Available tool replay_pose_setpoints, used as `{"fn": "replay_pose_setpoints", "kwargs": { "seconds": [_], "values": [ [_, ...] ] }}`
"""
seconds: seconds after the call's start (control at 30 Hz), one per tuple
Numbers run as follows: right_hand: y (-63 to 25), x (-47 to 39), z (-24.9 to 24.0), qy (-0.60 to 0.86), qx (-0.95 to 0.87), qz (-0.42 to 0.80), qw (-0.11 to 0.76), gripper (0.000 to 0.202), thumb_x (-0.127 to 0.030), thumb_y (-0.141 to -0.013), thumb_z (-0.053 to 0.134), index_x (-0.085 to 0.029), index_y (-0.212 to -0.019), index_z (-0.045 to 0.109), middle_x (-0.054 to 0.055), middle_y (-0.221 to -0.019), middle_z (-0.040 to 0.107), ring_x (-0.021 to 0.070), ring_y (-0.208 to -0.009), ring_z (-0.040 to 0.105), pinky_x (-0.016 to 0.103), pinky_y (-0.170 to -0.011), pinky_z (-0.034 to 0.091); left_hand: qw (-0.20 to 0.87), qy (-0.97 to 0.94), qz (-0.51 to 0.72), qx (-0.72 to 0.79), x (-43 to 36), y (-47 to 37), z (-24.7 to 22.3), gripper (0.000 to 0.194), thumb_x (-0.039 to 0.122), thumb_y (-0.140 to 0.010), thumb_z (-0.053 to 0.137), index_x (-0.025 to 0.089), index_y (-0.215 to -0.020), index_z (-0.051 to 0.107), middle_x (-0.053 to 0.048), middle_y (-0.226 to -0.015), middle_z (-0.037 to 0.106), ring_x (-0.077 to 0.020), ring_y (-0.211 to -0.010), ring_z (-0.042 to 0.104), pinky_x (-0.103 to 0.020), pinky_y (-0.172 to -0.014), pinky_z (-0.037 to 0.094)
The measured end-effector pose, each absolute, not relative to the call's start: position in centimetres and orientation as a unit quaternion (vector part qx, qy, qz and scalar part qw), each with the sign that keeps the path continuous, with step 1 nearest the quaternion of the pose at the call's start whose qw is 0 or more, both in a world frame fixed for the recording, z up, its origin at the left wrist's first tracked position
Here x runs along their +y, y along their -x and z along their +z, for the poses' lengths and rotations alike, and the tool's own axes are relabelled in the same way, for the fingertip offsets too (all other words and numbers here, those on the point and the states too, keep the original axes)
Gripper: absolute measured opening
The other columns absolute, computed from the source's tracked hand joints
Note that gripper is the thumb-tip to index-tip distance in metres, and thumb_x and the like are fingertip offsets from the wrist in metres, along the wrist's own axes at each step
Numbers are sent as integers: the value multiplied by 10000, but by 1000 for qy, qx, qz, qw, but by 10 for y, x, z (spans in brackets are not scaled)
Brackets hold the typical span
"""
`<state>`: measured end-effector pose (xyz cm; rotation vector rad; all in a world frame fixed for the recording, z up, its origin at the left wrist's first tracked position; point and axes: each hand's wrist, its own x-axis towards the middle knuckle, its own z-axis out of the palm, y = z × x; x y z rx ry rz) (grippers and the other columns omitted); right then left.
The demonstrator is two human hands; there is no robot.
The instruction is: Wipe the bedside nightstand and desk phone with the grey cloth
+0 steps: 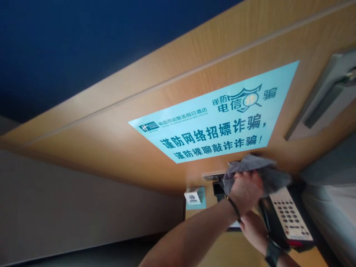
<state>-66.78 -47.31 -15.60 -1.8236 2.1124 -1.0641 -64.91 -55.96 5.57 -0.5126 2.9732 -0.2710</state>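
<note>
The panel [100,148] lies open left of the sign [217,122]; the telephone [290,213] crowds the gray cloth [271,177] from below.

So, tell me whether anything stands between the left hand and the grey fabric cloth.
Nothing visible does: the left hand is closed directly on the grey fabric cloth. The black telephone with a white keypad panel shows just below the cloth in the picture, not between them.
</note>
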Motion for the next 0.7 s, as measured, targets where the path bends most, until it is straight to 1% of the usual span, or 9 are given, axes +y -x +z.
{"fn": "replay_pose_setpoints", "kwargs": {
  "seconds": [0.07, 0.1, 0.2, 0.27, 0.33, 0.43, 0.53, 0.63, 0.7],
  "values": [
    [679, -455, -161, 664, 674, -314, 76, 443, -157, -887, 375, -177, -1291, 554, 95, -1309, 575, 208, -1156, 584, 295, -876, 572, 94, 193, -22, 977, -585, 644, 35, 267, 113, -885, 444, 133, -1048, 655, -121, -981, 697, -229, -790, 660, -396, -677, 562],
    [686, -446, -165, 681, 668, -293, 65, 445, -165, -895, 360, -161, -1298, 547, 100, -1309, 574, 198, -1140, 595, 279, -847, 582, 91, 213, -2, 973, -594, 634, 28, 290, 120, -876, 457, 138, -1099, 641, -118, -994, 705, -238, -827, 667, -400, -720, 565],
    [704, -434, -174, 693, 675, -249, 37, 447, -177, -910, 313, -136, -1270, 575, 115, -1269, 600, 194, -1086, 624, 278, -806, 596, 44, 306, 14, 951, -606, 589, 19, 470, 163, -862, 487, 180, -1331, 517, -127, -1149, 679, -257, -1015, 643, -382, -850, 544],
    [710, -436, -176, 690, 680, -244, 36, 454, -184, -915, 295, -130, -1267, 578, 115, -1278, 593, 194, -1109, 611, 295, -840, 588, 33, 372, 31, 927, -606, 562, 19, 510, 177, -865, 483, 234, -1373, 489, -115, -1167, 675, -252, -1064, 628, -368, -897, 522],
    [711, -442, -174, 683, 686, -245, 50, 460, -196, -923, 289, -131, -1292, 556, 108, -1311, 568, 192, -1156, 580, 311, -888, 571, 51, 424, 44, 903, -608, 541, 20, 522, 170, -854, 486, 274, -1366, 504, -103, -1166, 677, -254, -1067, 629, -364, -897, 518],
    [705, -449, -167, 671, 692, -252, 83, 462, -219, -927, 296, -140, -1313, 538, 100, -1330, 553, 189, -1191, 553, 328, -944, 542, 85, 478, 44, 873, -616, 518, 21, 568, 171, -817, 523, 308, -1367, 497, -88, -1237, 644, -266, -1059, 634, -377, -883, 521],
    [695, -451, -162, 666, 689, -258, 121, 476, -212, -914, 294, -124, -1314, 536, 108, -1346, 537, 194, -1215, 534, 356, -995, 509, 108, 520, 34, 847, -625, 496, 26, 541, 176, -823, 516, 308, -1348, 515, -88, -1171, 677, -264, -1018, 654, -380, -860, 525],
    [688, -447, -161, 650, 693, -264, 166, 493, -198, -897, 292, -130, -1325, 528, 103, -1364, 520, 197, -1234, 518, 374, -1014, 496, 115, 583, 12, 804, -625, 463, 49, 507, 128, -819, 475, 271, -1296, 571, -101, -1054, 716, -262, -968, 677, -365, -818, 534],
    [688, -441, -161, 626, 698, -292, 187, 481, -243, -901, 315, -147, -1314, 543, 98, -1362, 524, 203, -1238, 515, 371, -1024, 490, 92, 631, -7, 770, -619, 427, 82, 508, 128, -817, 460, 263, -1293, 576, -100, -1061, 718, -265, -933, 689, -366, -788, 542]
  ]
}}
